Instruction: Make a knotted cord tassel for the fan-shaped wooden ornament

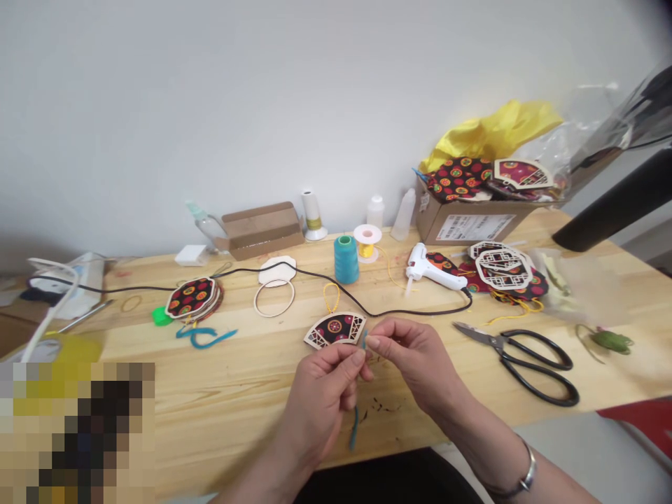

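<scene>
My left hand [328, 381] is closed in a pinch on a teal cord [353, 428], whose loose end hangs below it. Fingertips together, my right hand [417, 360] pinches the same cord close by; only a bit of teal shows between the two hands. Just beyond my fingers lies a fan-shaped ornament [336, 327] with a pale wooden frame, dark patterned fabric and a yellow loop on top. My left fingers cover its lower edge, and I cannot tell whether they touch it.
Black-handled scissors [525, 364] lie at right, below a white glue gun [435, 269] with its black cable. Behind are a teal thread spool [346, 260], a yellow cord spool [367, 245] and a cardboard box [472, 220] of ornaments. Stacked ornaments [192, 299] sit at left.
</scene>
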Available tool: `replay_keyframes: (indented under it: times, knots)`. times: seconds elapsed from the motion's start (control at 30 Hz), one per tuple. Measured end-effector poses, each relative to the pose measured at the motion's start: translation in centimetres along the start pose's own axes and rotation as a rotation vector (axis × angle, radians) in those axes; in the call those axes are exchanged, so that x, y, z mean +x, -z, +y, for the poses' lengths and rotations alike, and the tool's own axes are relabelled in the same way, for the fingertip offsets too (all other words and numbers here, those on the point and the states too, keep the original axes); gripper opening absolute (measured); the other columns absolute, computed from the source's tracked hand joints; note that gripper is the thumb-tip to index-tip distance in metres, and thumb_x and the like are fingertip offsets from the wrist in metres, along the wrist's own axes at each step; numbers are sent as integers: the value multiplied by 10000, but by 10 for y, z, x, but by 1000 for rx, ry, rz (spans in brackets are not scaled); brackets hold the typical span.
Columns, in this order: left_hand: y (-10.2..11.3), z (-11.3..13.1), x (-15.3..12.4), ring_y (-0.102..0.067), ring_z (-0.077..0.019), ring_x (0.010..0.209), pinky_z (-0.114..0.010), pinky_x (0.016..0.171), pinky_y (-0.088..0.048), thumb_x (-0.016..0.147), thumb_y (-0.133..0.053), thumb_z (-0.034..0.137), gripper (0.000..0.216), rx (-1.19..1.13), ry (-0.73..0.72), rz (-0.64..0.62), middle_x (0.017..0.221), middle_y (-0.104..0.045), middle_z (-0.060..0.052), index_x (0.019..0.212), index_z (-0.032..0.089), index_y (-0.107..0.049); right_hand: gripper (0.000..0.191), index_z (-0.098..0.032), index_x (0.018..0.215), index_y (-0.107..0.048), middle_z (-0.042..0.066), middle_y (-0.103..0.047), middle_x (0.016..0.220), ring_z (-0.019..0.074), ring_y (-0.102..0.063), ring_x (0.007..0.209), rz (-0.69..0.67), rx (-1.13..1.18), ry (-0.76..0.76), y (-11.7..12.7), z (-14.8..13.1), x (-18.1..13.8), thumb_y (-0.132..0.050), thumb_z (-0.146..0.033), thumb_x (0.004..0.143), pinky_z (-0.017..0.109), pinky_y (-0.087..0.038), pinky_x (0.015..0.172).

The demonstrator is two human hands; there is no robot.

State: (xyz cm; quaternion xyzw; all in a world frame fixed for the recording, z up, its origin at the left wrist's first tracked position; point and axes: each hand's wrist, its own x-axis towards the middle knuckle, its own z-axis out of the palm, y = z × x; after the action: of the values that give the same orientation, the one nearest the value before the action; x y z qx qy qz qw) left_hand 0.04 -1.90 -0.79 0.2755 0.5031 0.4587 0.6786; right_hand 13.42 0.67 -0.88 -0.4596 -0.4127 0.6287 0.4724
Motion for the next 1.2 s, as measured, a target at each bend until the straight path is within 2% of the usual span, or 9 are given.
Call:
replay_keyframes:
  times: [0.13,0.3,0.43,0.57,0.7,0.9,1.07,1.2]
  knots:
    - [0,-1,-1,-309,-11,378,-159,376,-209,659,-738,301,205,2,3,-9,533,-562,16,616,123,-645,173,-155,631,-657,-9,-626,602,115,-534,594,15,-7,-15,-1,0,0,-742,-305,648,254,-431,617]
    - [1,0,0,-308,-10,391,-162,386,-199,665,-739,293,201,-24,8,-18,536,-527,30,627,123,-639,198,-181,767,-731,-6,-656,683,110,-530,647,7,-11,-25,3,2,-1,-676,-369,734,254,-419,673]
    - [2,0,1,-298,-9,389,-168,389,-185,680,-729,293,209,-28,4,-38,537,-526,29,615,121,-630,215,-187,840,-746,4,-682,709,116,-538,661,-135,107,-131,8,4,-2,-746,-308,662,270,-412,702]
    - [1,0,-1,-303,-12,382,-174,387,-188,691,-718,304,241,-1,4,-76,526,-519,25,581,115,-617,242,-170,875,-744,0,-670,646,111,-546,641,-313,248,-202,9,8,-2,-753,-269,654,269,-393,702]
    - [1,0,-2,-305,-15,374,-182,388,-188,696,-710,322,280,33,-1,-99,502,-502,29,545,115,-597,242,-169,837,-749,10,-684,694,104,-546,645,-270,272,-229,11,11,0,-784,-255,614,260,-382,694]
    - [4,-2,-1,-317,-28,387,-186,399,-208,732,-675,316,246,159,-9,-118,492,-484,37,587,124,-624,128,-149,627,-692,-6,-621,658,116,-528,650,-284,245,-126,13,11,1,-768,-251,642,265,-382,677]
    - [8,0,-2,-402,-65,455,-193,443,-294,774,-628,293,186,412,-126,-107,549,-543,13,664,153,-683,152,-146,615,-639,-27,-564,634,96,-486,637,-212,140,-35,13,5,-2,-737,-237,688,235,-370,647]
    - [8,3,-3,-530,-126,604,-224,571,-403,790,-602,215,127,547,-307,-145,635,-616,-12,781,189,-727,146,-141,663,-617,-10,-611,758,51,-438,567,-202,190,-10,16,-3,-4,-702,-234,739,202,-337,564]
